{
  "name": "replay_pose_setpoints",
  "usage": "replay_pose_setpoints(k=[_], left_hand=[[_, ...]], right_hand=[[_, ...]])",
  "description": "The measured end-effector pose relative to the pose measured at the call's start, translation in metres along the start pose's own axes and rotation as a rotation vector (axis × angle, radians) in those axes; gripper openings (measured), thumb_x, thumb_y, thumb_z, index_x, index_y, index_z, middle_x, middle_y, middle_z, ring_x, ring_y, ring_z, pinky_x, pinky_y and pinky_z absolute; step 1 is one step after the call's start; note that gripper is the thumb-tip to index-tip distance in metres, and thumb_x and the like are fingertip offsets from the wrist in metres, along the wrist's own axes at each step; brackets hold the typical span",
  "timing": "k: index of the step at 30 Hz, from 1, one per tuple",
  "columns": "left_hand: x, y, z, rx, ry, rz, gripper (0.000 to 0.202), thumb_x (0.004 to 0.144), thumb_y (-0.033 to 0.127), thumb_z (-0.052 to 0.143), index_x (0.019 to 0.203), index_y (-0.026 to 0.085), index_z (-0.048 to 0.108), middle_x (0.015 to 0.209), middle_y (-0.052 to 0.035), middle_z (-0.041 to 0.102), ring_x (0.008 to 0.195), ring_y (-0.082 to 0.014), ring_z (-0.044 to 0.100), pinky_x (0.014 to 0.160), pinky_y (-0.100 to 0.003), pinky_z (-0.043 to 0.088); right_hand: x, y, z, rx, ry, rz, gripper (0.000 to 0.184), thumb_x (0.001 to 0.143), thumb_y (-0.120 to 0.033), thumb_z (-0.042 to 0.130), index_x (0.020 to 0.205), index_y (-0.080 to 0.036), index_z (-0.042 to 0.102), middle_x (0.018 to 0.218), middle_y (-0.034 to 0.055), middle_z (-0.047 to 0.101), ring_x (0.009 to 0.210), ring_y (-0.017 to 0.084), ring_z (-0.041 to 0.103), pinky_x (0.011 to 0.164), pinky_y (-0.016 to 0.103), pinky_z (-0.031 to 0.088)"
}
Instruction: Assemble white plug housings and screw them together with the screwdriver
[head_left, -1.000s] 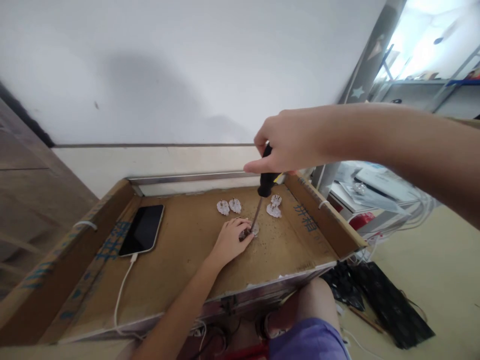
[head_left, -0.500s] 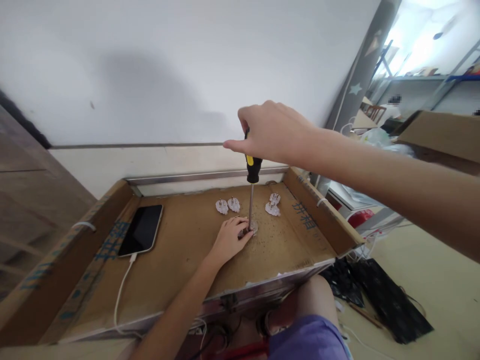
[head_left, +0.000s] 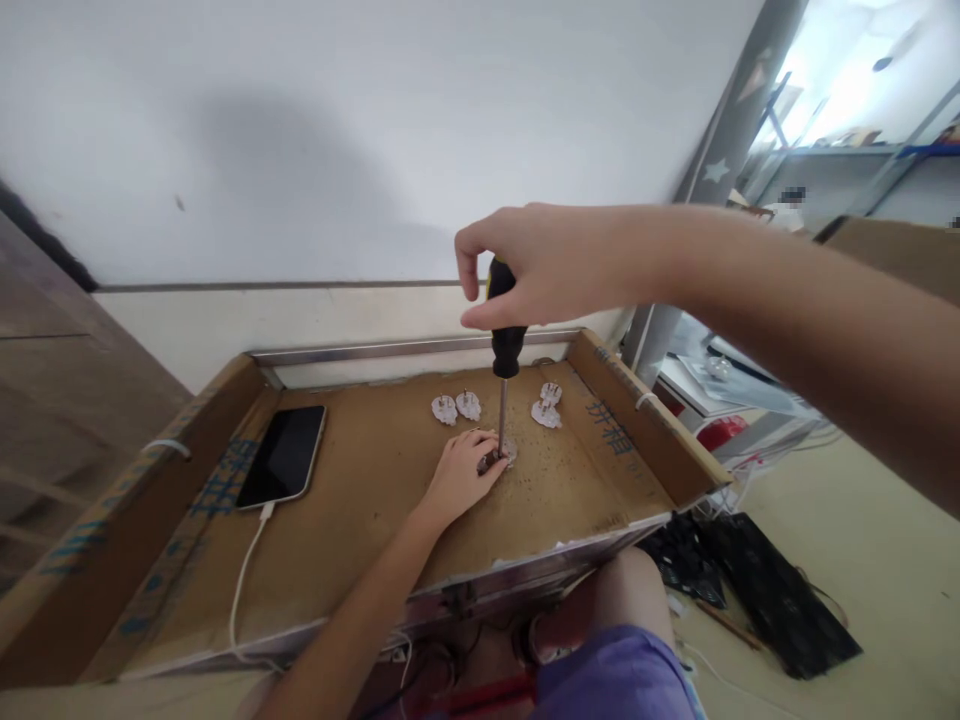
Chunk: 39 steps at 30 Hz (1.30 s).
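My right hand (head_left: 525,265) is around the black and yellow handle of a screwdriver (head_left: 508,350), with the thumb across its front and the index finger loosely curved. The screwdriver stands upright, its shaft running down to a small whitish plug part (head_left: 511,453) on the cardboard. Low on the board, my left hand (head_left: 465,470) pinches this part beside the screwdriver tip. Fingers hide much of the part, and something dark brown shows between them. Behind my left hand lie two whitish plug parts (head_left: 456,407) with metal prongs; another pair (head_left: 547,405) lies to the right.
A cardboard-lined tray (head_left: 337,560) with raised side walls forms the work surface. On its left lies a phone (head_left: 283,457) with a white charging cable (head_left: 244,580). Dark specks are scattered near the screwdriver. Black plastic sheets (head_left: 780,600) lie on the floor at right.
My right hand has turned around the handle: the thumb now crosses its front and the index finger curls at the left. The screwdriver tip and my left hand stay in place.
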<state>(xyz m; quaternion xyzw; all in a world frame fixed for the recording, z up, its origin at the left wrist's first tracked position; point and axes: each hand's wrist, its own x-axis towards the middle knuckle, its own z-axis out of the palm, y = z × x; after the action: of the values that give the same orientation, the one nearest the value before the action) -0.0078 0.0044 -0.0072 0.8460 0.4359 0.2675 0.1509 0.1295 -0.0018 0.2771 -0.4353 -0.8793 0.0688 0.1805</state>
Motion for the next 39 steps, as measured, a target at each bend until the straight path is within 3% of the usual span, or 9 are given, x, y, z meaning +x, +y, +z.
replay_pose_setpoints(k=[3, 10, 14, 17, 21, 29, 34, 37, 39], left_hand=[[0.001, 0.0, 0.0, -0.001, -0.009, -0.004, 0.01, 0.083, 0.029, 0.058, 0.087, 0.023, 0.065, 0.109, -0.0032, 0.064, 0.105, -0.023, 0.054, 0.093, -0.04, 0.039], [0.001, 0.001, -0.001, 0.01, -0.012, -0.004, 0.01, 0.083, 0.028, 0.058, 0.087, 0.023, 0.065, 0.11, -0.0031, 0.063, 0.105, -0.0233, 0.054, 0.092, -0.04, 0.039], [0.0, 0.001, -0.001, 0.018, -0.003, 0.027, 0.009, 0.084, 0.028, 0.056, 0.085, 0.023, 0.063, 0.105, -0.0027, 0.064, 0.101, -0.0217, 0.055, 0.092, -0.039, 0.039], [-0.001, 0.002, -0.002, 0.022, -0.002, 0.031, 0.009, 0.084, 0.028, 0.056, 0.085, 0.023, 0.063, 0.103, -0.0023, 0.064, 0.101, -0.0216, 0.055, 0.092, -0.038, 0.038], [-0.001, 0.002, -0.003, 0.014, -0.012, 0.031, 0.007, 0.084, 0.027, 0.056, 0.085, 0.023, 0.062, 0.103, -0.001, 0.064, 0.102, -0.0207, 0.054, 0.092, -0.038, 0.038], [-0.001, 0.0, -0.001, 0.076, -0.03, 0.041, 0.012, 0.085, 0.029, 0.054, 0.088, 0.022, 0.063, 0.101, -0.0034, 0.063, 0.101, -0.0219, 0.054, 0.09, -0.038, 0.04], [-0.001, 0.002, -0.001, 0.085, 0.0, 0.055, 0.013, 0.086, 0.029, 0.052, 0.088, 0.021, 0.063, 0.096, -0.0045, 0.062, 0.097, -0.0213, 0.055, 0.088, -0.037, 0.04], [-0.001, 0.005, -0.003, 0.098, 0.017, 0.07, 0.012, 0.084, 0.028, 0.053, 0.083, 0.02, 0.061, 0.092, -0.0047, 0.061, 0.093, -0.0211, 0.055, 0.087, -0.037, 0.04], [-0.001, 0.006, -0.004, 0.102, 0.032, 0.076, 0.01, 0.083, 0.028, 0.054, 0.079, 0.02, 0.058, 0.091, -0.0042, 0.061, 0.092, -0.021, 0.055, 0.087, -0.037, 0.04]], right_hand=[[-0.002, -0.007, 0.004, -0.085, 0.128, -0.009, 0.032, 0.061, -0.04, 0.074, 0.057, -0.019, 0.05, 0.048, -0.0016, 0.045, 0.059, 0.014, 0.053, 0.051, 0.024, 0.03], [-0.002, -0.007, -0.019, 0.06, -0.183, -0.061, 0.035, 0.047, -0.027, 0.082, 0.073, -0.022, 0.059, 0.051, -0.0065, 0.049, 0.055, 0.011, 0.053, 0.053, 0.024, 0.03], [-0.002, -0.01, -0.007, -0.169, -0.033, 0.154, 0.027, 0.061, -0.034, 0.074, 0.065, -0.02, 0.051, 0.05, -0.0016, 0.049, 0.058, 0.016, 0.054, 0.054, 0.027, 0.03], [-0.003, -0.011, 0.0, -0.263, 0.102, 0.124, 0.028, 0.061, -0.037, 0.073, 0.068, -0.02, 0.051, 0.056, 0.0004, 0.051, 0.065, 0.018, 0.055, 0.056, 0.028, 0.029], [-0.004, -0.007, -0.007, -0.196, -0.107, -0.029, 0.037, 0.058, -0.035, 0.076, 0.086, -0.024, 0.055, 0.061, -0.0044, 0.056, 0.059, 0.013, 0.054, 0.055, 0.025, 0.031], [-0.006, -0.028, -0.012, -0.313, -0.203, 0.156, 0.022, 0.067, -0.034, 0.068, 0.077, -0.019, 0.055, 0.056, -0.0012, 0.056, 0.051, 0.014, 0.055, 0.055, 0.028, 0.035], [-0.008, -0.016, 0.025, 0.199, 0.036, -0.171, 0.021, 0.069, -0.031, 0.068, 0.075, -0.018, 0.053, 0.073, 0.0, 0.061, 0.068, 0.01, 0.054, 0.061, 0.024, 0.039], [-0.015, -0.005, 0.055, 0.783, 0.114, -0.051, 0.026, 0.076, -0.041, 0.06, 0.071, -0.019, 0.048, 0.065, -0.0012, 0.059, 0.06, 0.008, 0.053, 0.058, 0.023, 0.042], [-0.019, 0.0, 0.068, 0.999, 0.316, 0.054, 0.031, 0.075, -0.045, 0.061, 0.066, -0.02, 0.044, 0.055, -0.0048, 0.052, 0.048, 0.007, 0.047, 0.05, 0.023, 0.039]])
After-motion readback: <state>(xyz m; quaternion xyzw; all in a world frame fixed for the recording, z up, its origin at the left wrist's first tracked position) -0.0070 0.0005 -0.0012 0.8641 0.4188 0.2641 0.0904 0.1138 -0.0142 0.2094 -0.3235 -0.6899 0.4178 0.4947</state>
